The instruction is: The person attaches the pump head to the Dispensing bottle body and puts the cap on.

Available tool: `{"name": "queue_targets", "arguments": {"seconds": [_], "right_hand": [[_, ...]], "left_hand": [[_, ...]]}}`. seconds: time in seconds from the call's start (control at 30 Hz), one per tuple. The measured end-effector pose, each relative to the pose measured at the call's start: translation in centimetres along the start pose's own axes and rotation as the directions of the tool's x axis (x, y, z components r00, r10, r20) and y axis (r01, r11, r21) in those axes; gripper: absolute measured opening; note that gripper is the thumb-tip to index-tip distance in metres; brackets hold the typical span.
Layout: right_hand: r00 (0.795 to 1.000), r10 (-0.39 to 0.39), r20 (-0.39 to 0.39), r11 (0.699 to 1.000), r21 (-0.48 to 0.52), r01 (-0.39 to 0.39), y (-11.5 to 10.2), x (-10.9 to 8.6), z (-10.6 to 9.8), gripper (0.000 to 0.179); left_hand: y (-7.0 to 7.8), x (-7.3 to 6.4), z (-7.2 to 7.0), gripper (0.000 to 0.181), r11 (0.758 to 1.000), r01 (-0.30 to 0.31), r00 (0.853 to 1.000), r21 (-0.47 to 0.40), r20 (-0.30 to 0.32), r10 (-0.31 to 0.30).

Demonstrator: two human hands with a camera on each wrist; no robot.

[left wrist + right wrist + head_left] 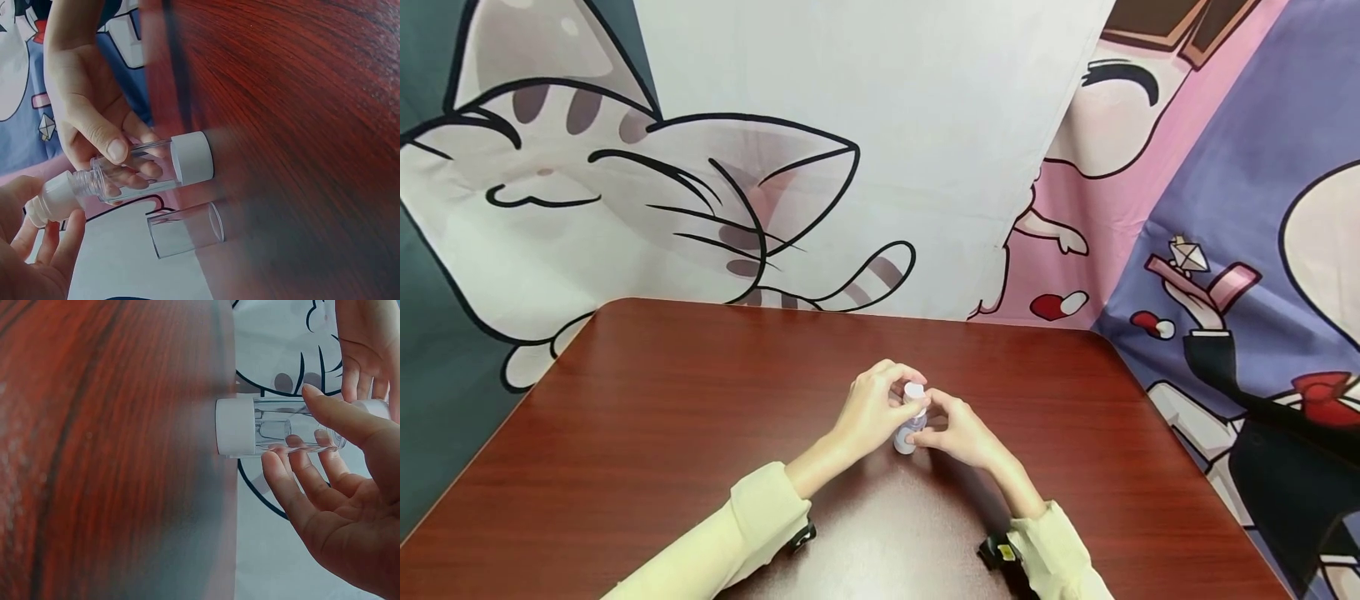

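A clear bottle (904, 446) with a white base (192, 157) stands upright on the table. My left hand (871, 407) pinches the white pump top (57, 199) at the bottle's mouth. Clear screw threads (87, 184) show just below that top. Lower down, my right hand (964, 432) holds the transparent body (275, 425) between thumb and fingers. Close to the bottle, a clear cylindrical cover (186, 231) stands on the tabletop in the left wrist view; the hands hide it in the head view.
The reddish-brown wooden table (700, 400) spreads around both hands, its far edge behind them. Beyond it hangs a printed cloth (940, 150) with a cartoon cat and figures. Dark wrist devices (997, 552) sit at the pale yellow sleeves (771, 504).
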State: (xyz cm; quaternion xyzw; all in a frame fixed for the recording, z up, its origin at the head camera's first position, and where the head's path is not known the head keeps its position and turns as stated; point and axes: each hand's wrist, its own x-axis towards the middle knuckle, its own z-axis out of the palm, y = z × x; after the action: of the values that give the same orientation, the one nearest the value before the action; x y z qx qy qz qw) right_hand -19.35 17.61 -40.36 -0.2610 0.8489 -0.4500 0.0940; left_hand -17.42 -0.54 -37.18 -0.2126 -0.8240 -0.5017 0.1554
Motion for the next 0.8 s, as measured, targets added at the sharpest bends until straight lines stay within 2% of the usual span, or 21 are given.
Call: {"name": "queue_targets", "arguments": {"seconds": [0.33, 0.8], "right_hand": [[1.000, -0.004, -0.002, 1.000, -0.011, 0.004, 0.01, 0.11, -0.09, 0.048], [1.000, 0.012, -0.008, 1.000, -0.003, -0.012, -0.17, 0.13, -0.16, 0.048]], "left_hand": [[-0.09, 0.20, 0.20, 0.020, 1.000, -0.015, 1.000, 0.028, 0.021, 0.014], [-0.11, 0.25, 0.28, 0.019, 1.000, -0.003, 0.999, 0.015, 0.044, 0.002]]}}
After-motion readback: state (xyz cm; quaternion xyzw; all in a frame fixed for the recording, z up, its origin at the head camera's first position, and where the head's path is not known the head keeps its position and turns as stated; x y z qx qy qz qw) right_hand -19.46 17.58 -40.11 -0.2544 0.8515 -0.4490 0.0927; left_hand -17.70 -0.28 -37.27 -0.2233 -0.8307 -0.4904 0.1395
